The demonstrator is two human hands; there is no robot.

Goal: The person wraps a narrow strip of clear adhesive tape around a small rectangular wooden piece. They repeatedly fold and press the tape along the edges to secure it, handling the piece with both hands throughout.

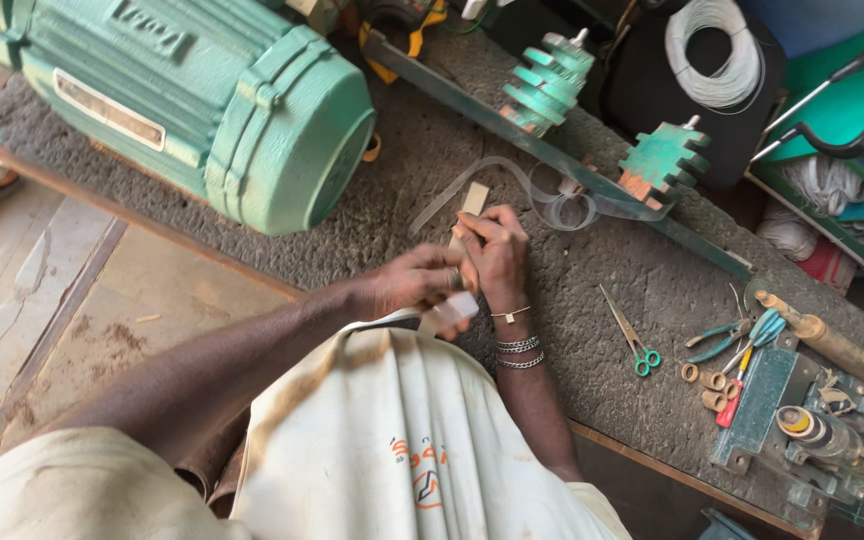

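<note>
Clear plastic strip is curling loose while both hands, left hand and right hand, are pinching the wooden stick; a slackening grip could let it unwind.

On the bench, a large motor fills the upper left of the frame, and a long bar carrying two stepped blocks runs from top centre down to the right. The two hands meet at centre, just below a curled strip. Scissors lie right of them, pliers further right, and a wire coil sits at the upper right.
</note>
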